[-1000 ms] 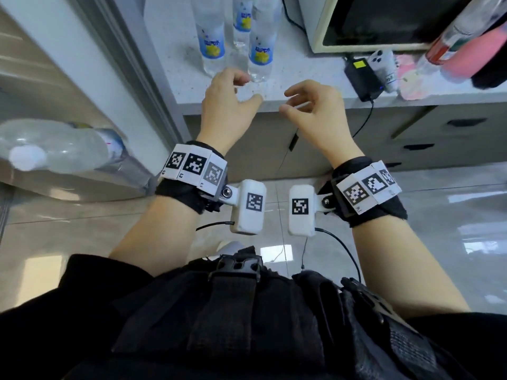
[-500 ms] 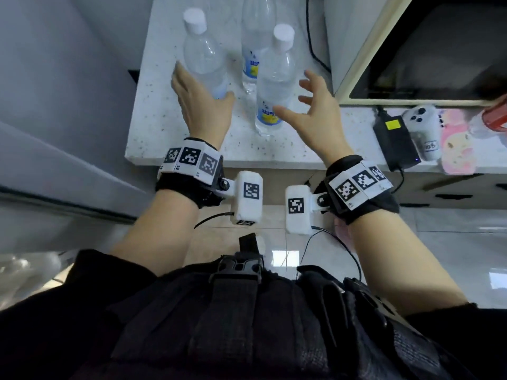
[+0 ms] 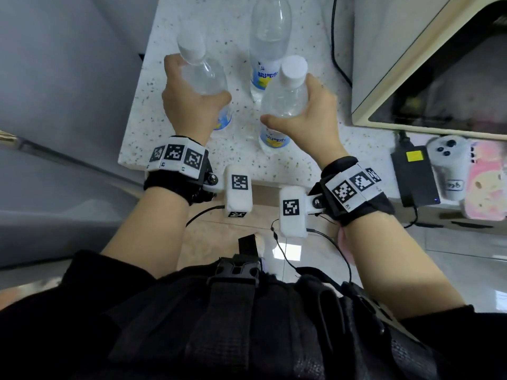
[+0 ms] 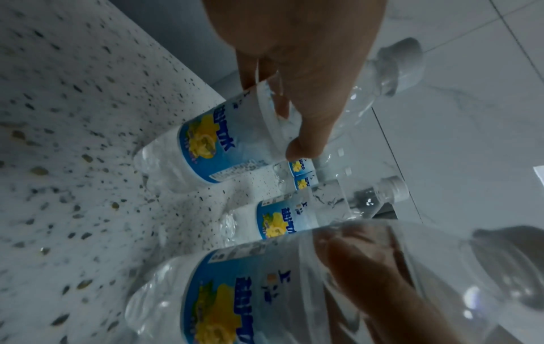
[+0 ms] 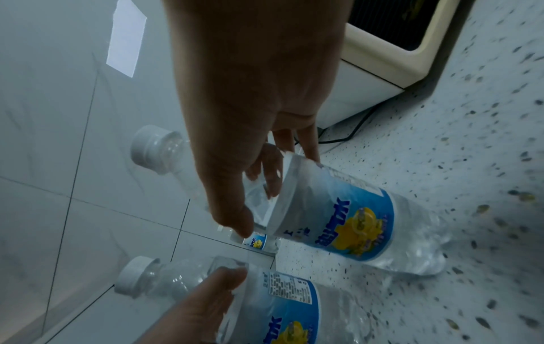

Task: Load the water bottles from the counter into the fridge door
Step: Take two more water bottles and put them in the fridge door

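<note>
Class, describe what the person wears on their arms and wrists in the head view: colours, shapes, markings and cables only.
Both forearms are bare. The left wrist band and right wrist band are black, each topped with white panels printed with black square codes. A white rounded box, the left camera and right camera, hangs from each, coded likewise, trailing thin black cables. Dark sleeves start near the elbows.

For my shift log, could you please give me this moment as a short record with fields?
left hand: grips left water bottle
right hand: grips right water bottle
third water bottle: upright behind them, untouched
surface: speckled counter
nearby: microwave, black power adapter
</note>
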`<state>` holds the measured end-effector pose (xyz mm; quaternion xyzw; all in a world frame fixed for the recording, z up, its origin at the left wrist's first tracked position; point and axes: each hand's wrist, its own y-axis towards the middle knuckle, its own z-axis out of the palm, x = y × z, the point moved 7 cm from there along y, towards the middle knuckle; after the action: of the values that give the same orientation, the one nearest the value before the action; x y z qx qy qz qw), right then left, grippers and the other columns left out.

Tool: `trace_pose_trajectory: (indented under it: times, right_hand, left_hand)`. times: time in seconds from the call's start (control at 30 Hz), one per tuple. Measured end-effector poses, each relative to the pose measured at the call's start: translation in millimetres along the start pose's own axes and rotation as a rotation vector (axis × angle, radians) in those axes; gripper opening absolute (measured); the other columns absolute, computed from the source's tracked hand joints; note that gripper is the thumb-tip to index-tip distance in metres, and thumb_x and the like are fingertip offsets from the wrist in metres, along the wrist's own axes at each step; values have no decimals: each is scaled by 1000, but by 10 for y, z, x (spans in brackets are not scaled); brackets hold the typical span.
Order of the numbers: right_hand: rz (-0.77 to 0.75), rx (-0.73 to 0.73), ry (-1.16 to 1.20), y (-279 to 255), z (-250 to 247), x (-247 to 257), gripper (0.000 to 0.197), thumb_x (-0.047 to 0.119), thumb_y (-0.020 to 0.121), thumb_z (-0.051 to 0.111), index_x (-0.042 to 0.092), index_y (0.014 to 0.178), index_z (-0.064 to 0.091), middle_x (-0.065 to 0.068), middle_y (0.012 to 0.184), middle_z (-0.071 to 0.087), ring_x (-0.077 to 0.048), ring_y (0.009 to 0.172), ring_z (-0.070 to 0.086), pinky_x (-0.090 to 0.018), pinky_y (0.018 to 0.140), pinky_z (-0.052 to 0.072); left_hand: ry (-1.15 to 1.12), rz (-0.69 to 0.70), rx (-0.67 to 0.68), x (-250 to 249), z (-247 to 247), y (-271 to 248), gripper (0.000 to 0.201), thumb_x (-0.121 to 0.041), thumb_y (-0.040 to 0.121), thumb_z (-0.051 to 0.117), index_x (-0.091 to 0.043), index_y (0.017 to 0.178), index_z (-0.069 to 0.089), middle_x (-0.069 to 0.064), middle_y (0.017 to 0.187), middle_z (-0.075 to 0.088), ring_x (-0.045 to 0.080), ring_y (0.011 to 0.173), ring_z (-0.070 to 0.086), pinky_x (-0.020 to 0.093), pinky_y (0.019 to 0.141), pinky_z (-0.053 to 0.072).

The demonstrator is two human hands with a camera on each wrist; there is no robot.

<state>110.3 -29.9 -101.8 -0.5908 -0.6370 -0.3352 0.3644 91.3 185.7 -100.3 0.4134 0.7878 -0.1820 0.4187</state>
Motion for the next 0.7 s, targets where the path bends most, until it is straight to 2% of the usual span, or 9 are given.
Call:
trace_pose_trajectory:
  times: [0.07, 0.17, 0.23, 0.3, 0.4, 0.47, 0.53, 0.6, 0.7]
  right_hand:
    - [-18, -19, 10, -94, -33, -26, 59, 28, 59, 85, 12, 109, 58, 5, 95, 61, -16, 91, 59, -29, 79, 52]
    - [-73, -54, 9, -344, -115, -52, 57, 25, 62, 86, 9, 108, 58, 8, 92, 57, -12, 87, 53, -10, 70, 40]
    - [-116, -62, -10, -525, -182, -11, 55, 25, 63, 85, 7, 108, 58, 7, 91, 56, -11, 86, 52, -6, 68, 36]
    - [-150, -37, -34, -727, -222, 82, 55, 25, 62, 85, 8, 107, 59, 6, 91, 58, -11, 85, 54, -7, 68, 39]
    - [-185, 29, -22, -1116, -235, 254, 53, 25, 61, 84, 9, 105, 60, 4, 90, 62, -11, 86, 59, -17, 72, 48]
    - [-208, 70, -10, -1422, -210, 379, 52, 26, 60, 83, 10, 104, 61, 5, 89, 63, -11, 85, 60, -19, 72, 49]
    - [-237, 107, -9, -1711, -162, 481, 49, 28, 59, 82, 10, 100, 63, 4, 85, 64, -11, 81, 61, -25, 71, 51]
    - [-260, 151, -38, -1978, -96, 573, 48, 29, 58, 83, 10, 97, 64, 4, 83, 63, -11, 78, 60, -26, 68, 49]
    - [-277, 238, -83, -2336, 85, 714, 44, 30, 58, 83, 10, 92, 64, 3, 80, 63, -11, 75, 58, -22, 62, 44]
  left_hand:
    - [38, 22, -4, -46, -43, -99, 66, -17, 63, 82, -9, 118, 46, -9, 99, 53, 9, 87, 48, 15, 71, 36]
    - [51, 61, 5, -67, -135, -409, 69, -18, 62, 84, -10, 119, 47, -2, 109, 61, 14, 95, 55, 16, 76, 38]
    - [51, 83, 9, -75, -232, -629, 66, -20, 61, 84, -10, 117, 49, -1, 109, 63, 17, 98, 58, 16, 74, 37]
    - [40, 98, 24, -96, -354, -849, 65, -22, 61, 83, -10, 116, 50, -2, 105, 62, 17, 97, 59, 16, 73, 37]
    - [10, 105, 47, -99, -560, -1215, 65, -24, 61, 84, -11, 116, 51, -8, 97, 58, 15, 94, 58, 20, 79, 44]
    - [-10, 113, 41, -72, -743, -1484, 65, -27, 58, 83, -11, 113, 53, -4, 99, 63, 19, 95, 61, 27, 82, 51]
    - [-26, 122, 33, -19, -950, -1738, 63, -30, 55, 81, -10, 108, 55, 0, 99, 67, 21, 93, 64, 34, 81, 55]
    - [-53, 106, 32, 91, -1188, -1941, 60, -31, 54, 81, -10, 105, 57, -5, 91, 67, 16, 87, 63, 32, 79, 55]
    - [-67, 61, 13, 301, -1606, -2180, 54, -33, 53, 81, -19, 100, 58, -18, 80, 59, 8, 81, 59, 23, 76, 49]
